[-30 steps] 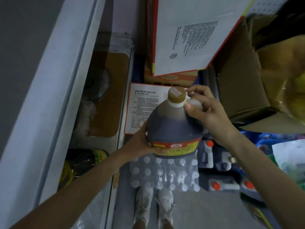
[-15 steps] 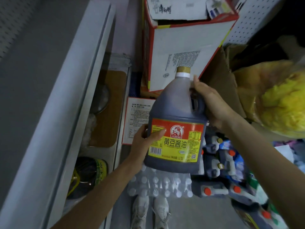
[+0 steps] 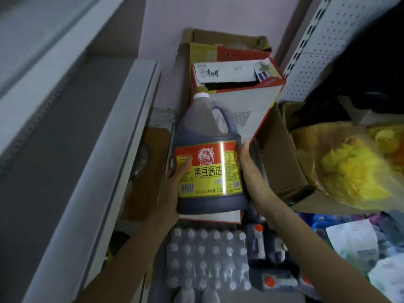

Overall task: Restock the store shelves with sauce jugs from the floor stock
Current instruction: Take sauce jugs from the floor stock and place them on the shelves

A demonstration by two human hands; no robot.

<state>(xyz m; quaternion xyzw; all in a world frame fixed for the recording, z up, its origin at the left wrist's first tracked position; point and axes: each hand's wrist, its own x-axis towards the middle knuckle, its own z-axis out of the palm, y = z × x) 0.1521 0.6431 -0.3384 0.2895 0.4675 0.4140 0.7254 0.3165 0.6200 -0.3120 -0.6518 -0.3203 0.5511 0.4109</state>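
Left of the frame, the grey shelf [image 3: 50, 160] offers open room behind its pale front edge [image 3: 98, 182]. In the centre, the held sauce jug [image 3: 207, 171] fills the gap between that edge and the tilted white-and-red carton [image 3: 247, 112] just behind it. A brown box [image 3: 282, 167] and yellow bag [image 3: 349, 171] crowd the right. A bottle pack [image 3: 207, 259] and floor jugs [image 3: 271, 254] block the lower centre.

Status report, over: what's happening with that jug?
Left hand, right hand both holding sauce jug by its sides. Jug cap up, off floor. Shelf at left, nothing between.
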